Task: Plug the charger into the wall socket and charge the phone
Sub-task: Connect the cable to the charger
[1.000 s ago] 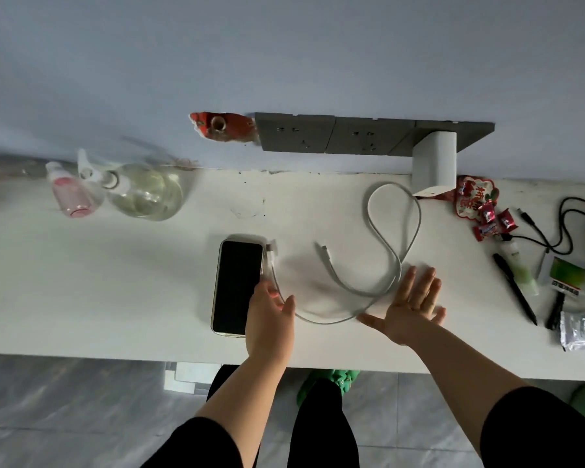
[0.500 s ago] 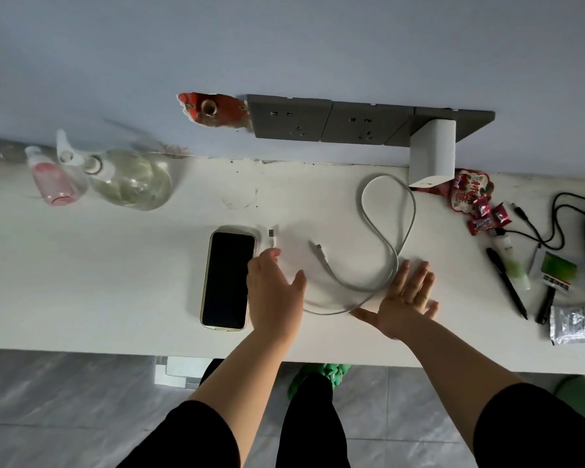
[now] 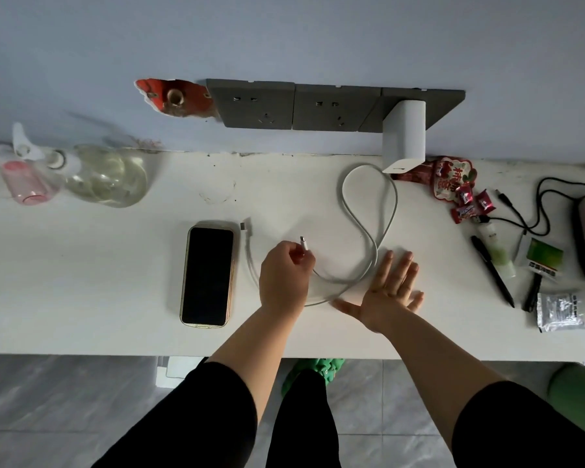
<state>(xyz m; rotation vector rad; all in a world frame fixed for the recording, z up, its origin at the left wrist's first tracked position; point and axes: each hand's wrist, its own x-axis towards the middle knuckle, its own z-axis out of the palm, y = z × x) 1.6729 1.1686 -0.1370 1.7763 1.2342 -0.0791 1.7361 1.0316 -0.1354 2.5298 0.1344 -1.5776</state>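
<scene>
A dark-screened phone [image 3: 207, 275] lies face up on the white table [image 3: 81, 282]. A white charger block [image 3: 404, 135] sits in the rightmost of the grey wall sockets [image 3: 318, 108]. A white cable [image 3: 368, 204] lies in loops on the table; one plug end [image 3: 246, 227] rests beside the phone's top right corner. My left hand [image 3: 284, 278] pinches the cable's other connector [image 3: 304, 246], lifted just right of the phone. My right hand [image 3: 387, 293] lies flat on the table, fingers spread, next to the cable.
A clear spray bottle [image 3: 98, 173] and a pink bottle [image 3: 21, 179] stand at the far left. Sweets [image 3: 456, 187], a black pen [image 3: 492, 270], a black cable [image 3: 547, 204], a green card [image 3: 544, 256] and a foil sachet [image 3: 559, 312] crowd the right side. A broken red wall hole [image 3: 174, 97] adjoins the sockets.
My left hand moved from beside the phone rightward to the cable's connector and closed on it, lifting it. My right hand stayed flat.
</scene>
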